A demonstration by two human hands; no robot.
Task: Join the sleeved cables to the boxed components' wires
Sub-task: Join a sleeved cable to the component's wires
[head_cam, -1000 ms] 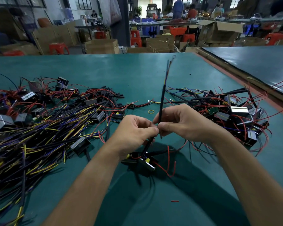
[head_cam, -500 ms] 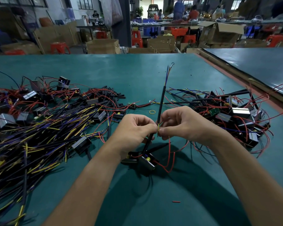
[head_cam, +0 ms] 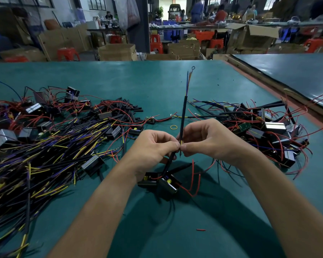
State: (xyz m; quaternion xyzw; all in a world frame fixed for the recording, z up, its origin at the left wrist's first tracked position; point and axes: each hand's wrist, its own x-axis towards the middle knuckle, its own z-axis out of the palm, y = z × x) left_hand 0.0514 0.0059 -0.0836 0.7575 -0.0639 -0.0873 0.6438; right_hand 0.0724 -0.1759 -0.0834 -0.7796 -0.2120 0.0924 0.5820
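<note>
Black-jacketed and nearly upright, the sleeved cable [head_cam: 183, 116] rises between the hands, its ring terminal [head_cam: 193, 67] tipped away over the teal table [head_cam: 138, 81]. The right hand [head_cam: 209, 140] pinches its lower end. The left hand [head_cam: 153, 146], fingertips touching the right's, pinches the black lead [head_cam: 169, 161] climbing from the black boxed component [head_cam: 166, 184] lying just beneath them. Loose cables [head_cam: 35, 155] heap to the left, more boxed components [head_cam: 274, 127] to the right.

Table mat [head_cam: 157, 81] teal. Sleeved cable [head_cam: 184, 112] black, blue/orange cores at its 12 o'clock tip. Boxed component [head_cam: 165, 184] black, yellow insert, red wire [head_cam: 193, 170]. 9 o'clock cable pile [head_cam: 45, 159] black/yellow/purple. Rubber band [head_cam: 173, 127] yellow.
</note>
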